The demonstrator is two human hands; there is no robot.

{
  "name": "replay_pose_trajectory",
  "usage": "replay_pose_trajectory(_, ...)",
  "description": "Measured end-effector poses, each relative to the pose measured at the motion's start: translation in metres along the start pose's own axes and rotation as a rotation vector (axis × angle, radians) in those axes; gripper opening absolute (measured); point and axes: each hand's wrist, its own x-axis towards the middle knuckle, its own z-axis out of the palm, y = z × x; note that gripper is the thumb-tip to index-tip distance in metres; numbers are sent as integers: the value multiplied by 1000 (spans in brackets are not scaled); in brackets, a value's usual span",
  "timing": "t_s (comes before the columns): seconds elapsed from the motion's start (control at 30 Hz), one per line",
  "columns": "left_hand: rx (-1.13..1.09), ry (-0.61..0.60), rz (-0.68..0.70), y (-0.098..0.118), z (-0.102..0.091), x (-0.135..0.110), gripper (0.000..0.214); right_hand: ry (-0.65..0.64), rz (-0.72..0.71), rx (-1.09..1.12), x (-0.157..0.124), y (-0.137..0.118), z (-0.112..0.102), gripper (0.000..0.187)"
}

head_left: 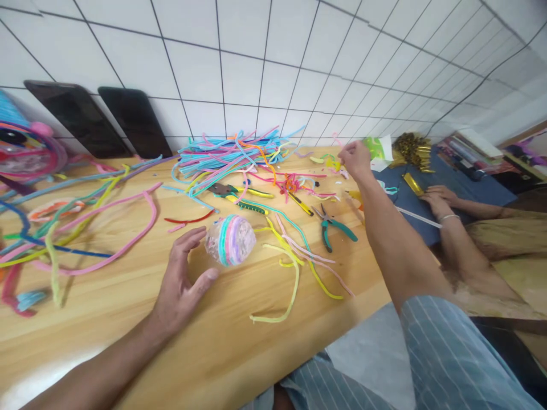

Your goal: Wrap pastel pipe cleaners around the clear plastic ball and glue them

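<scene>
A round clear container (233,240), wrapped in bands of turquoise, pink and purple pipe cleaner, rests on the wooden table. My left hand (182,285) is beside its left side, thumb and fingers apart, holding nothing. Toward the back of the table my right hand (355,158) is closed in a pinch, with a small pink pipe cleaner piece (337,138) sticking up at its fingertips. Yellow bits (332,163) lie just below those fingers. Loose yellow and pink pipe cleaners (294,250) spread right of the container.
A bundle of pipe cleaners (239,151) lies by the tiled wall. Green-handled pliers (333,228), yellow-green pliers (235,196) and a yellow cutter (301,203) lie mid-table. Two dark phones (134,122) lean at left. Another person's hands (442,199) rest at the blue surface, right.
</scene>
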Motion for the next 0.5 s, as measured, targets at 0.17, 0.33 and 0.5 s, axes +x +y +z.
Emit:
replay_pose_trajectory(0.17,12,-6,1,1,0,1,58,4,52,104,-1,-13,6,16)
replay_pose_trajectory(0.33,10,0,12,0,1,1,58,-23,97,372,-12,-36,-6,14)
replay_pose_trajectory(0.5,58,78,74,2,-1,3,55,-193,31,641,-65,-65,-31,10)
